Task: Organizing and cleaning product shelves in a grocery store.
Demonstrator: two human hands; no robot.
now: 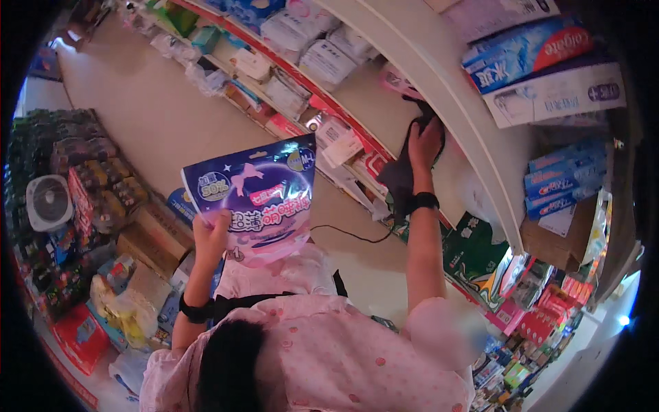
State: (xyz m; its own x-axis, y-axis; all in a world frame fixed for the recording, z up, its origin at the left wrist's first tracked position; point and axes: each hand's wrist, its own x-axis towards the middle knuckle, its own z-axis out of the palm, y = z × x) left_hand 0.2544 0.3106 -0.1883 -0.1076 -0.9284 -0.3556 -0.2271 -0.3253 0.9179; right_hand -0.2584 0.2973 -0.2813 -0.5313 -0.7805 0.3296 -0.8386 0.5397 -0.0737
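My left hand (212,232) grips the lower left edge of a purple and pink plastic package (270,206), with the thumb on its printed front. The package bears writing, has a hang hole at the top and is held in front of my body. Out to the right, my right hand (427,147) rests on a dark grey cloth (399,177) at a shelf board (355,105). The cloth is bunched under the fingers and droops over the shelf's front edge. A pink package (399,82) lies just beyond the hand, partly hidden by the shelf above.
White plastic packs (327,62) stand further along the same shelf. Colgate toothpaste boxes (530,54) sit on the upper shelf (458,110). At left are an open cardboard box (154,239) and stacked goods around a small white fan (50,202). A thin black cable (355,238) crosses below.
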